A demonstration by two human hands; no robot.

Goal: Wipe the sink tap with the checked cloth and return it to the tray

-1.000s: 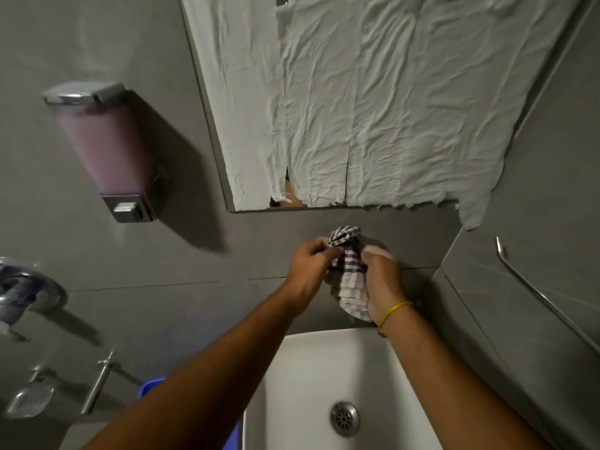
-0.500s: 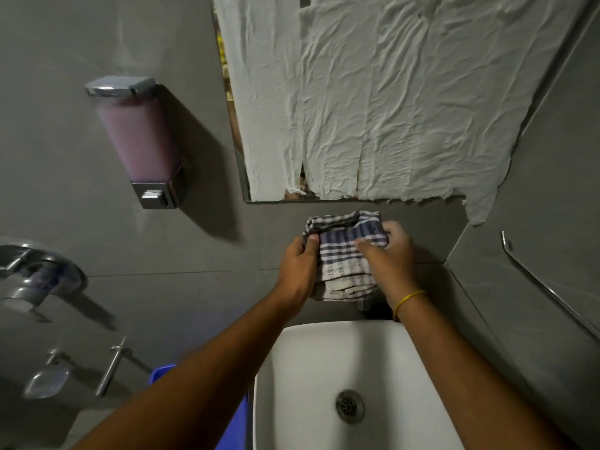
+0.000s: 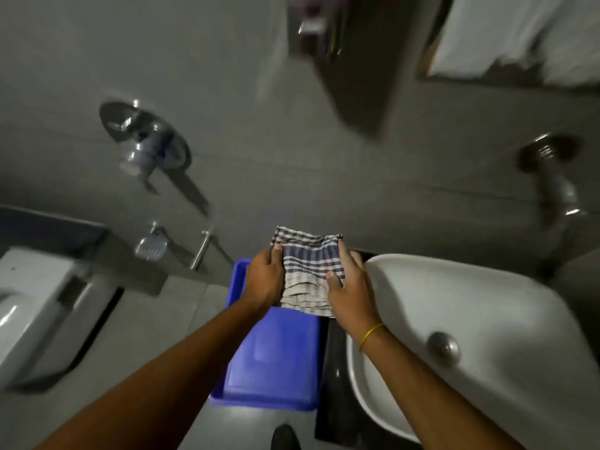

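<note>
The checked cloth (image 3: pixel 306 264), blue and white, is held folded between both hands above the far end of the blue tray (image 3: pixel 276 358). My left hand (image 3: pixel 263 278) grips its left edge and my right hand (image 3: pixel 349 287), with a yellow band on the wrist, grips its right side. The metal sink tap (image 3: pixel 552 177) sticks out of the grey wall at the right, above the white sink (image 3: pixel 487 306), well apart from the cloth. Whether the cloth touches the tray I cannot tell.
A shower mixer (image 3: pixel 146 141) is on the wall at the left, with a soap dish (image 3: pixel 151 246) and a handle (image 3: pixel 201 248) below it. A white toilet (image 3: pixel 29 306) stands at the far left. A soap dispenser (image 3: pixel 313 24) and a covered mirror (image 3: pixel 519 34) hang above.
Both hands have carried the cloth away from the tap, leftward and down to over the blue tray. The view has swung left, so the tap is now uncovered at the right.
</note>
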